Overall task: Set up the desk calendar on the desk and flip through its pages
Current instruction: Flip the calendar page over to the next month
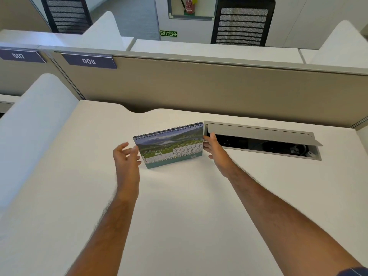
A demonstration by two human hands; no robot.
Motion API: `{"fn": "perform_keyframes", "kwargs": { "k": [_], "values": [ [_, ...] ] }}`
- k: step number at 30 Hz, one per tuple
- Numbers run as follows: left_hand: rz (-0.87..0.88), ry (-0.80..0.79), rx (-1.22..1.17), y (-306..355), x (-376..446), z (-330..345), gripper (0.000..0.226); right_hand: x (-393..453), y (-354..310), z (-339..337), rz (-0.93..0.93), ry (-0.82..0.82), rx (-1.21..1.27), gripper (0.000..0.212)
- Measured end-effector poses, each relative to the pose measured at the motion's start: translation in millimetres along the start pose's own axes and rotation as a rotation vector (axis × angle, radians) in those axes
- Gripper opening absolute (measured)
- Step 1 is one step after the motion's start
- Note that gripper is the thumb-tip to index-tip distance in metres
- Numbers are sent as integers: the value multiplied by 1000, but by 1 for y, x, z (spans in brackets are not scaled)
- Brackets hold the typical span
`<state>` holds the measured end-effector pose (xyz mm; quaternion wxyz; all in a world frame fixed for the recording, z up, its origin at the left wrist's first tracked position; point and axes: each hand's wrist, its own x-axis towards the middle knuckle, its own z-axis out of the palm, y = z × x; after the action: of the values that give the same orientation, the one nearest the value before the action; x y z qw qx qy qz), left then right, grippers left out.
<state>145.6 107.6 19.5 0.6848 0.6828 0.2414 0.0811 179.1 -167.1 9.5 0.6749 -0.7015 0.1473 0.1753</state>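
A spiral-bound desk calendar [170, 147] stands upright on the white desk [179, 206], a little past its middle. Its front page shows a green landscape and the word MAY. My left hand [126, 158] is at the calendar's left edge, fingers spread and curled, the thumb touching or nearly touching the page. At the calendar's right edge, my right hand [214, 149] has its fingers against the side. Whether either hand truly grips is unclear.
An open grey cable hatch [262, 139] is sunk into the desk just right of the calendar. A beige partition [199, 86] with a 008 label closes the far side. A white side divider [33, 124] stands on the left.
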Motion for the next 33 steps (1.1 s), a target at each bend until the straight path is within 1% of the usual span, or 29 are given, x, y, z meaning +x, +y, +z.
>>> {"fn": "perform_keyframes", "kwargs": {
  "k": [1, 2, 4, 5, 7, 9, 12, 16, 20, 25, 27, 30, 33],
  "values": [
    [-16, 30, 15, -5, -3, 2, 34, 1, 0, 0, 1, 1, 0, 67],
    [-53, 27, 39, -10, -6, 3, 44, 1, 1, 0, 2, 5, 0, 67],
    [-175, -39, 80, -20, -11, 5, 62, 2, 2, 0, 2, 12, -1, 67],
    [-230, -78, 86, -24, -15, 5, 67, 2, 2, 0, 3, 13, -2, 67],
    [-279, -133, 81, -29, -21, 6, 69, 3, 4, -1, 2, 9, -12, 67],
    [-276, -152, 91, -30, -27, 8, 64, 4, 5, -1, -3, 4, -23, 67],
    [-244, -141, 94, -30, -32, 8, 62, 5, 5, -1, 7, 9, -26, 68],
    [-219, -78, 106, -32, -33, 3, 65, 6, 6, -1, 10, 7, -28, 68],
    [-216, -23, 126, -32, -30, -3, 55, 9, 10, -2, 1, 2, -25, 69],
    [-178, 81, 111, -34, -26, -13, 22, 9, 11, -1, -9, 10, -27, 55],
    [-166, 94, 91, -33, -25, -16, 13, 9, 11, -1, -1, 13, -28, 50],
    [-177, 84, 77, -33, -25, -20, 6, 11, 12, -2, -6, 10, -45, 54],
    [-176, 82, 83, -33, -26, -20, 5, 11, 11, -1, 3, 25, -28, 50]
  ]
}}
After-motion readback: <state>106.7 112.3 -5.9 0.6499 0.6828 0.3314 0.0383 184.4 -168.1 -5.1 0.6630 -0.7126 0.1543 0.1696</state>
